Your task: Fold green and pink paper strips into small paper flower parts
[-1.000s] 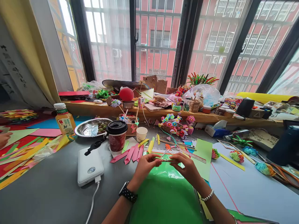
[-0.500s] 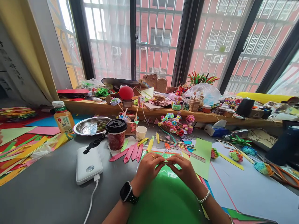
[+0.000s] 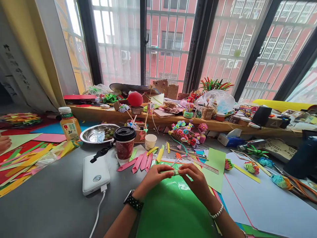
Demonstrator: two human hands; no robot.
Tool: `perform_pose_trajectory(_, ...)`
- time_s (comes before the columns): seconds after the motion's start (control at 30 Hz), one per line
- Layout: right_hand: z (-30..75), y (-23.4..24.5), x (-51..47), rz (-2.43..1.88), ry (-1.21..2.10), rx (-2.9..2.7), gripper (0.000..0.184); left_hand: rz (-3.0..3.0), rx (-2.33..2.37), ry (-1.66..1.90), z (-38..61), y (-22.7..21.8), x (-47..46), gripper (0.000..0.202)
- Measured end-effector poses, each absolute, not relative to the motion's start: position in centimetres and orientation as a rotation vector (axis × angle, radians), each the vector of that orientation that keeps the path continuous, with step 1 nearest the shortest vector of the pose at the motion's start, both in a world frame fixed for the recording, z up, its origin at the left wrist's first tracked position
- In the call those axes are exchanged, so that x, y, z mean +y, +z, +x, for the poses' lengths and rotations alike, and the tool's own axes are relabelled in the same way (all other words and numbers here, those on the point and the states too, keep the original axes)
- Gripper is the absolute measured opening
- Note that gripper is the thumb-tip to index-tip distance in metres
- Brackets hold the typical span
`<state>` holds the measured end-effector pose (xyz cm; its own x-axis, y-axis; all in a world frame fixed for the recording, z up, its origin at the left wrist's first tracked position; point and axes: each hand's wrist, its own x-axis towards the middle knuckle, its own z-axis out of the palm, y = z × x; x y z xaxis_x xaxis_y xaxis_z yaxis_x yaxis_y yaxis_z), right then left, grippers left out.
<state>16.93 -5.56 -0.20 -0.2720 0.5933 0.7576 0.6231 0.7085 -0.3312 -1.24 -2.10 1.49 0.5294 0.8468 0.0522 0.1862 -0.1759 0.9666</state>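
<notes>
Between the fingertips of both hands is a small pale green folded paper strip [image 3: 176, 172]. My left hand [image 3: 156, 176] is closed on its left end, and my right hand [image 3: 194, 178] pinches the right end. The fingers hide most of it. Below them lies a glossy green mat [image 3: 170, 208]. Scissors [image 3: 177, 160] with orange handles lie just beyond the fingers. Several pink folded paper strips [image 3: 140, 162] and a yellow folded strip [image 3: 160, 154] rest to the left of the hands.
A white power bank [image 3: 95, 173] with a cable, a lidded coffee cup [image 3: 124, 145], a paper cup [image 3: 150, 142], a metal bowl [image 3: 86, 135] and a juice bottle [image 3: 70, 127] stand left. White board [image 3: 267, 198] lies right. Another person's hand [image 3: 5, 144] shows at the left edge.
My left hand has turned and flattened, its watch face rotating away. More of the green paper strip shows between the fingertips. Another person's hand has come further into view at left.
</notes>
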Motion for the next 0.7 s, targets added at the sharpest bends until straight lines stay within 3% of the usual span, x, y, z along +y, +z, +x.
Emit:
perform_pose_trajectory(0.2, 16.60, -0.03, -5.64, -0.956, -0.040, -1.999, 0.011, 1.670, 0.951, 0.784, -1.24, 1.39, -2.12, 0.027)
perform_pose_trajectory(0.37, 16.96, -0.11, -5.36, -1.087, 0.186, -1.978, 0.020, 1.933, 1.029, 0.951, -1.07, 1.38, -2.55, 0.019)
perform_pose_trajectory(0.53, 16.77, 0.20, -5.48, -1.078, 0.338, -1.941, 0.012, 1.893, 0.965, 0.810, -1.29, 1.18, -2.51, 0.028)
perform_pose_trajectory(0.7, 16.67, 0.12, -5.58, -1.095, 0.449, -1.957, 0.011, 2.144, 0.962, 0.748, -1.49, 1.12, -2.40, 0.025)
